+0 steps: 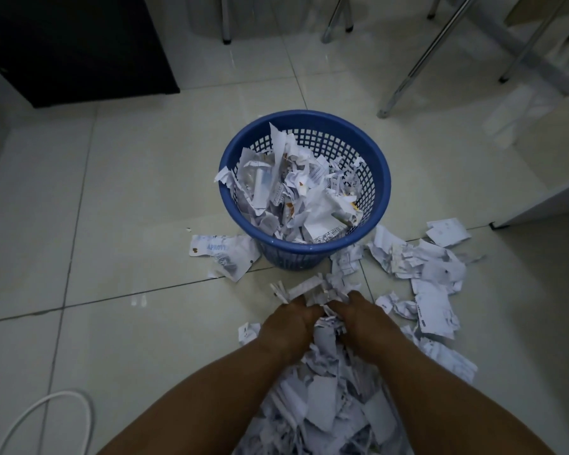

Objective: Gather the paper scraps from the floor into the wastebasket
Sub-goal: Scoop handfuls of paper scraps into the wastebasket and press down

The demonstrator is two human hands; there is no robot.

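A round blue mesh wastebasket (380, 165) stands on the tiled floor, partly filled with torn white paper. Just in front of it my left hand (288, 326) and my right hand (363, 318) are pressed together around a bunch of paper scraps (312, 289), fingers curled into it. The bunch sticks out beyond my fingertips, a little short of the basket's base. A thick pile of scraps (322, 408) lies between and below my forearms. More scraps (431, 274) spread to the right, and one large printed piece (224, 254) lies left of the basket.
A dark cabinet (76, 47) stands at the back left. Metal chair and table legs (418, 64) rise at the back right, with a white furniture edge (546, 198) on the right. A white cable (50, 418) loops on the floor at the lower left.
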